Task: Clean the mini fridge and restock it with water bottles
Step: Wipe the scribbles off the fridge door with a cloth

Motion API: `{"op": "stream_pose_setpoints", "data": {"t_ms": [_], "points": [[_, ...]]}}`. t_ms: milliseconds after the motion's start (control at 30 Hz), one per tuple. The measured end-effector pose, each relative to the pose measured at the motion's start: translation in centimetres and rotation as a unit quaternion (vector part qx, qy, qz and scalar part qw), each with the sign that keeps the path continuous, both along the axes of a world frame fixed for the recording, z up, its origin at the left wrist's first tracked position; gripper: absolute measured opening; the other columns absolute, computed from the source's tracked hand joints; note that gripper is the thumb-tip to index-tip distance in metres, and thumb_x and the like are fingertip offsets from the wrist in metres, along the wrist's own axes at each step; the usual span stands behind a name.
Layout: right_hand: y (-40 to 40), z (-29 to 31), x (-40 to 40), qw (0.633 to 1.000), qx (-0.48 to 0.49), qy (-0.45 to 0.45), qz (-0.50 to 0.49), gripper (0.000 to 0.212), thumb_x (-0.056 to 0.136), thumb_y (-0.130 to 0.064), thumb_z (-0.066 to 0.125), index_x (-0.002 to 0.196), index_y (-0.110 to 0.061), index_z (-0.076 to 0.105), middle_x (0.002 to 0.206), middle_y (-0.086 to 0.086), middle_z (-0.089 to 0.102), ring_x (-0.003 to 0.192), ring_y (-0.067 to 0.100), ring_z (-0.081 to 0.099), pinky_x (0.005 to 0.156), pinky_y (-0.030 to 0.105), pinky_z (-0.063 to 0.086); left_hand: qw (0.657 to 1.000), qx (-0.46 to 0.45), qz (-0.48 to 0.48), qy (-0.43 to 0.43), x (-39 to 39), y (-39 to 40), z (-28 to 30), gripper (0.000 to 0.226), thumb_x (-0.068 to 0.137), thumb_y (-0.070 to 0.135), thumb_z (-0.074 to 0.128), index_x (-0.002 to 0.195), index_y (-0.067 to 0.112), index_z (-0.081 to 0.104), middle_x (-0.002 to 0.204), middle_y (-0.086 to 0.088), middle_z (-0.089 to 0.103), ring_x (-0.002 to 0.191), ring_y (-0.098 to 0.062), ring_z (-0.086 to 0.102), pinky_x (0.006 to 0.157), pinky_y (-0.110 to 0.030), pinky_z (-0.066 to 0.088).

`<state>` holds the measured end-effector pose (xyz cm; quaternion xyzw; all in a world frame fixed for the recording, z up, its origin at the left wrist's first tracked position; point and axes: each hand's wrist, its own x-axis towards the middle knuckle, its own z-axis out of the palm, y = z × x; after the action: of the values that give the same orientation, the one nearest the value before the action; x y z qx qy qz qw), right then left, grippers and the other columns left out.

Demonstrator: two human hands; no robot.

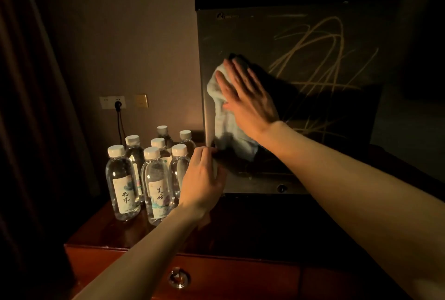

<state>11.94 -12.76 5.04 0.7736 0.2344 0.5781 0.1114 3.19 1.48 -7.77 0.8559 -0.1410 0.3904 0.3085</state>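
Observation:
The mini fridge (pixel 313 35) stands on a wooden cabinet with its door closed. Yellowish scribble marks (pixel 320 59) cover the right part of the door. My right hand (pixel 245 97) lies flat, fingers spread, and presses a pale cloth (pixel 224 121) against the door's left half. My left hand (pixel 204 177) grips the lower left edge of the door, fingers curled round it. Several clear water bottles (pixel 149 169) with white caps and paper labels stand grouped on the cabinet top just left of the fridge, close to my left hand.
The wooden cabinet (pixel 120 234) has a drawer with a round metal pull (pixel 178 277) at its front. A wall socket (pixel 113 102) with a black plug and cord sits behind the bottles, a switch beside it. A dark curtain hangs at the far left. The room is dim.

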Motion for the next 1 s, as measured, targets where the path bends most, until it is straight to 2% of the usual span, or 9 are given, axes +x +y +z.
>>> {"op": "stream_pose_setpoints", "data": {"t_ms": [100,200,300,467,600,733,833,933,1000], "points": [[0.2,-2.3,-0.4,0.999,0.024,-0.026,0.028,0.057,0.095,-0.011,0.040,0.152,-0.014,0.035,0.158,0.016,0.028,0.147,0.035,0.024,0.118,0.049,0.026,1.000,-0.005,-0.007,0.004,-0.1,-0.3,-0.2,0.031,0.088,0.019,0.060,0.118,0.013,0.051,0.114,0.002,0.047,0.098,-0.020,0.054,0.076,-0.028,0.042],[-0.2,-5.1,-0.8,0.998,-0.011,-0.016,0.052,0.056,0.093,-0.005,0.038,0.148,-0.013,0.041,0.156,0.013,0.034,0.145,0.037,0.029,0.115,0.054,0.028,1.000,-0.006,-0.005,-0.005,0.1,-0.3,-0.2,0.030,0.089,0.022,0.061,0.116,0.016,0.050,0.114,0.004,0.046,0.096,-0.019,0.054,0.072,-0.032,0.044],[-1.2,-7.4,-0.6,0.998,-0.045,-0.035,0.023,0.054,0.094,-0.013,0.048,0.147,-0.015,0.043,0.154,0.014,0.038,0.143,0.037,0.033,0.112,0.058,0.029,1.000,-0.017,-0.005,-0.015,0.5,-0.4,-0.1,0.032,0.089,0.024,0.061,0.117,0.016,0.049,0.113,0.004,0.046,0.096,-0.019,0.054,0.071,-0.035,0.047],[-3.0,-8.4,-1.6,0.994,-0.107,0.021,0.001,0.059,0.103,-0.032,0.033,0.157,-0.027,0.011,0.162,0.021,0.007,0.149,0.042,0.003,0.116,0.060,0.016,1.000,-0.014,0.015,-0.005,0.7,-1.1,-0.6,0.033,0.090,0.029,0.061,0.118,0.018,0.048,0.114,0.004,0.047,0.098,-0.020,0.055,0.067,-0.034,0.044],[-4.8,-6.2,-1.5,0.989,-0.142,0.037,-0.007,0.068,0.094,-0.038,0.044,0.156,-0.031,0.017,0.164,0.013,0.005,0.151,0.035,0.001,0.119,0.054,0.013,1.000,-0.013,0.018,0.012,0.5,-1.6,-0.8,0.037,0.090,0.037,0.057,0.122,0.020,0.049,0.117,0.005,0.048,0.097,-0.020,0.056,0.065,-0.032,0.041],[-6.8,-2.3,-0.7,0.997,-0.050,-0.038,-0.035,0.070,0.094,-0.058,0.044,0.153,-0.024,0.031,0.159,0.022,0.022,0.147,0.043,0.019,0.119,0.051,0.021,1.000,-0.009,0.012,0.009,0.8,-1.7,-0.8,0.034,0.090,0.032,0.060,0.120,0.025,0.047,0.118,0.004,0.048,0.088,-0.024,0.059,0.065,-0.032,0.043],[-8.8,1.3,-0.5,0.995,0.015,-0.057,-0.077,0.066,0.099,-0.054,0.036,0.153,-0.016,0.032,0.157,0.027,0.023,0.146,0.043,0.022,0.119,0.050,0.024,1.000,0.004,0.014,0.021,1.2,-1.8,-0.7,0.038,0.089,0.031,0.061,0.124,0.025,0.046,0.123,0.005,0.046,0.084,-0.024,0.061,0.065,-0.032,0.045],[-8.8,1.5,-0.6,0.993,0.042,-0.055,-0.096,0.061,0.101,-0.047,0.036,0.152,-0.015,0.031,0.156,0.028,0.024,0.144,0.045,0.024,0.116,0.051,0.029,0.999,0.027,0.025,0.030,1.3,-1.9,-0.5,0.042,0.091,0.035,0.060,0.129,0.026,0.045,0.129,0.007,0.043,0.099,-0.020,0.059,0.069,-0.037,0.053],[-7.4,0.0,-0.8,0.990,0.070,-0.078,-0.095,0.052,0.100,-0.032,0.041,0.148,-0.010,0.039,0.151,0.032,0.032,0.140,0.048,0.032,0.115,0.052,0.031,0.998,0.039,0.031,0.030,1.2,-2.2,-0.4,0.043,0.091,0.036,0.060,0.129,0.025,0.046,0.129,0.006,0.044,0.106,-0.020,0.056,0.069,-0.036,0.051]]}}
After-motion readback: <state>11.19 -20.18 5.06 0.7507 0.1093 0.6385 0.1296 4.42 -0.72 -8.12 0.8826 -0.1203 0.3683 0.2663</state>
